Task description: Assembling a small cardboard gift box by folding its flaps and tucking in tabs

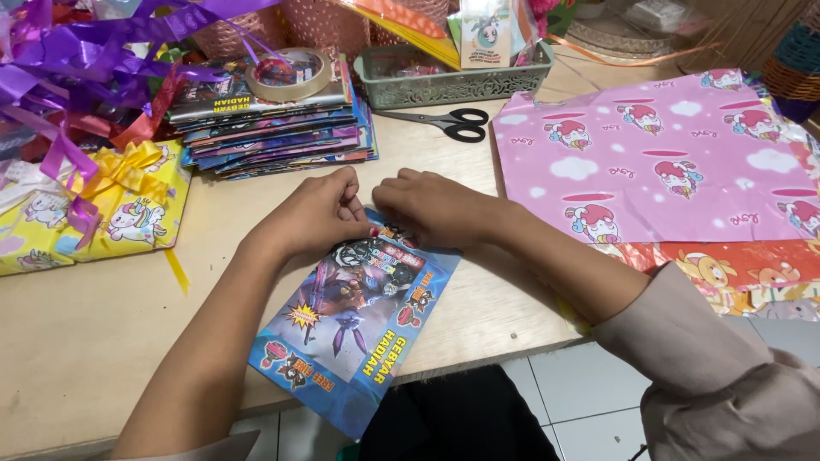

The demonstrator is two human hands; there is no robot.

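Note:
A flat blue printed packet with cartoon figures lies on the wooden table, its lower end hanging over the front edge. My left hand and my right hand meet at the packet's top edge, fingers curled and pinching it there. The fingertips of both hands almost touch each other. What exactly sits between the fingers is hidden.
A stack of similar packets with a tape roll on top stands behind the hands. Black scissors lie beside a green basket. Pink wrapping paper covers the right; a yellow wrapped gift and purple ribbons lie left.

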